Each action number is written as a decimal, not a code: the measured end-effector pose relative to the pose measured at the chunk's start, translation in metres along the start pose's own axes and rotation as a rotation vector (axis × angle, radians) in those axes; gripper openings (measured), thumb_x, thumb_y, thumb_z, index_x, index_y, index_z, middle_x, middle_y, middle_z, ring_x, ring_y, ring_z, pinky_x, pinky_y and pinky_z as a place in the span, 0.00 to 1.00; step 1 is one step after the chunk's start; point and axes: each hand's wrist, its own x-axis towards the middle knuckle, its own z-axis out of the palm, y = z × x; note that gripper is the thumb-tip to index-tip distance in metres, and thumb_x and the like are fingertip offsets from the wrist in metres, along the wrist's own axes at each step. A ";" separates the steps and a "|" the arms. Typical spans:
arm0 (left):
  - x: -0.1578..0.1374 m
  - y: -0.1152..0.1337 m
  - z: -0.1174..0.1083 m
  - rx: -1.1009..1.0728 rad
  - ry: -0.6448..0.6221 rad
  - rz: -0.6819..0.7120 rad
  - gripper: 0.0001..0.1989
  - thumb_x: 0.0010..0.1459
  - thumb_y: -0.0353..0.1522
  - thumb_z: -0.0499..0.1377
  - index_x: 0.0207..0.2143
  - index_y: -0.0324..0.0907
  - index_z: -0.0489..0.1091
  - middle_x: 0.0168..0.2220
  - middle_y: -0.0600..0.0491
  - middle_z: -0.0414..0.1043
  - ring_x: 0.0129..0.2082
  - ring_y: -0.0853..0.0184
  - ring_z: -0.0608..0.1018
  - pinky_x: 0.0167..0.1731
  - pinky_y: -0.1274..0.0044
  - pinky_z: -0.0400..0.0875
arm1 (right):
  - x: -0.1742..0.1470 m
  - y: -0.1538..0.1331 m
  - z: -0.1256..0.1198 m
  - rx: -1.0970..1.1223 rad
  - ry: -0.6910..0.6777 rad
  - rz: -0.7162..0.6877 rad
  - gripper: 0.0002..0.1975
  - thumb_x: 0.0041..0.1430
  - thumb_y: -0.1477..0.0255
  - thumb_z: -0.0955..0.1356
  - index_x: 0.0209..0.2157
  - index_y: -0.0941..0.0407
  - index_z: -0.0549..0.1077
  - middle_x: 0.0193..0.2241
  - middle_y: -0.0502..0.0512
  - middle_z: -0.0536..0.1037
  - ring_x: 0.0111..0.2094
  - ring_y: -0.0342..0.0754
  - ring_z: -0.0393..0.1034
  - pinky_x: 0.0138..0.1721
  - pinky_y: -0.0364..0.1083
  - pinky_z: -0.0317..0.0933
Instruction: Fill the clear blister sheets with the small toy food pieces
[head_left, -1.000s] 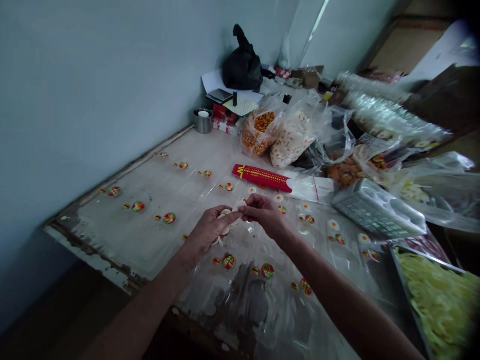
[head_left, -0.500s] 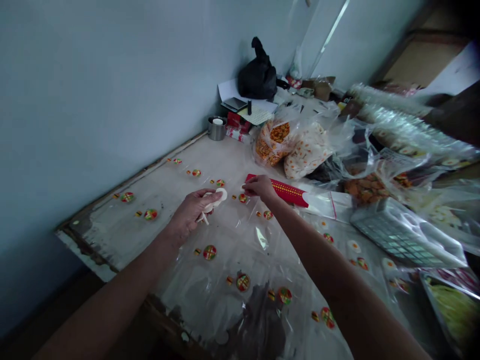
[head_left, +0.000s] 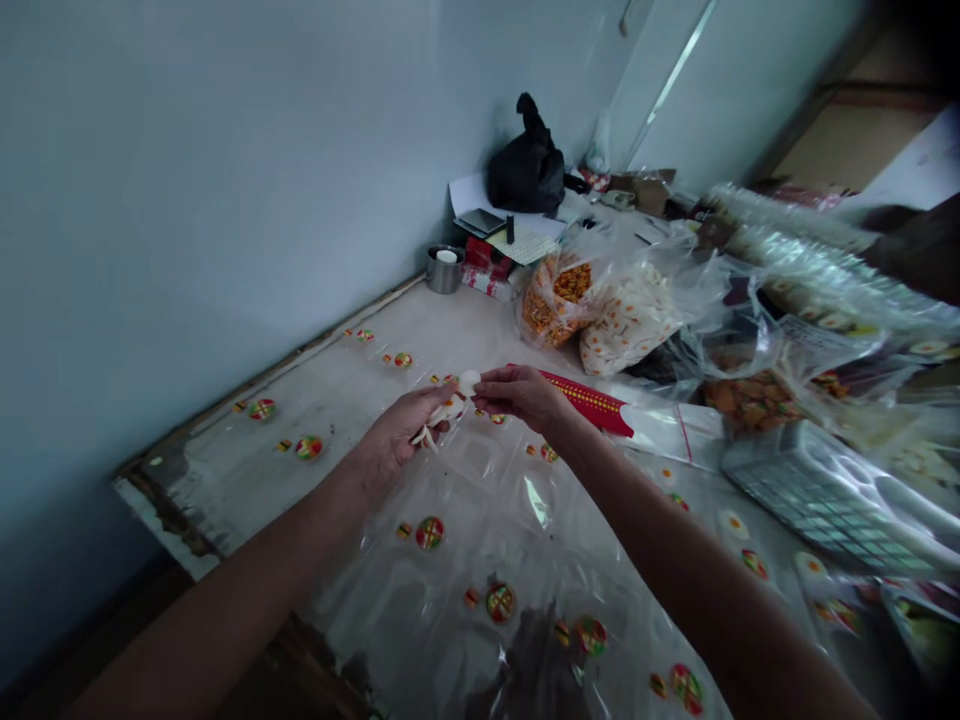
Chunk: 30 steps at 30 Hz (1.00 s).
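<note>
Pinching a white disc (head_left: pixel 469 382), likely light and bendable, best held by its rim, in right fingers (head_left: pixel 496 388), clasping more white pieces (head_left: pixel 454 411) between left fingers (head_left: pixel 426 399) just beside.

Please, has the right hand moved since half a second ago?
Yes: the right hand moved leftward, toward the left hand, judged against the red packet.

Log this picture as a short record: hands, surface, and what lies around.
left hand: holds thin white pieces
right hand: fingertips at a round white piece; grip unclear
surface: table with clear plastic, round red-and-green pieces beside smaller ones
near right forearm: red-and-yellow packaging
beyond: clear bag of orange pieces; bag of white-and-orange pieces
by wall: metal cup; black bag
</note>
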 end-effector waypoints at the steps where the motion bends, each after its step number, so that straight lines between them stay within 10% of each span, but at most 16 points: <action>1: 0.002 0.004 -0.004 -0.037 0.002 -0.019 0.15 0.49 0.42 0.69 0.32 0.40 0.76 0.26 0.55 0.73 0.19 0.75 0.68 0.18 0.81 0.60 | 0.010 -0.001 -0.003 -0.049 0.053 -0.058 0.12 0.48 0.70 0.78 0.34 0.59 0.78 0.28 0.55 0.81 0.28 0.46 0.76 0.30 0.42 0.69; 6: 0.005 0.020 -0.037 -0.130 0.026 0.022 0.11 0.48 0.34 0.64 0.34 0.38 0.75 0.23 0.54 0.68 0.16 0.76 0.64 0.12 0.84 0.50 | 0.068 -0.002 -0.013 -0.909 0.273 -0.474 0.04 0.57 0.76 0.71 0.35 0.57 0.80 0.31 0.55 0.81 0.34 0.49 0.75 0.36 0.45 0.65; 12: 0.002 0.019 -0.057 -0.001 0.058 0.134 0.17 0.43 0.36 0.71 0.36 0.39 0.77 0.25 0.55 0.70 0.19 0.75 0.67 0.15 0.84 0.54 | 0.096 0.007 -0.010 -1.661 -0.126 -0.687 0.13 0.63 0.81 0.65 0.42 0.59 0.81 0.41 0.64 0.80 0.46 0.55 0.71 0.48 0.50 0.60; 17: 0.010 0.016 -0.056 0.020 0.128 0.214 0.19 0.39 0.38 0.74 0.33 0.39 0.77 0.26 0.54 0.72 0.21 0.74 0.68 0.19 0.82 0.58 | 0.075 0.011 0.014 -1.000 0.135 -0.506 0.15 0.66 0.75 0.65 0.50 0.58 0.78 0.41 0.62 0.81 0.42 0.51 0.73 0.45 0.49 0.64; 21: 0.019 0.017 -0.055 0.059 0.107 0.253 0.19 0.38 0.39 0.75 0.30 0.38 0.76 0.26 0.55 0.71 0.22 0.73 0.69 0.22 0.81 0.61 | 0.059 0.008 0.041 -0.274 -0.095 -0.175 0.20 0.58 0.58 0.72 0.45 0.57 0.80 0.35 0.55 0.81 0.31 0.44 0.72 0.33 0.42 0.63; 30: 0.030 0.023 -0.081 0.200 0.119 0.169 0.19 0.39 0.44 0.74 0.23 0.41 0.72 0.18 0.56 0.66 0.17 0.72 0.64 0.18 0.79 0.54 | 0.085 -0.010 0.063 -0.301 -0.278 -0.107 0.17 0.37 0.68 0.80 0.33 0.57 0.82 0.25 0.48 0.79 0.24 0.39 0.67 0.26 0.39 0.56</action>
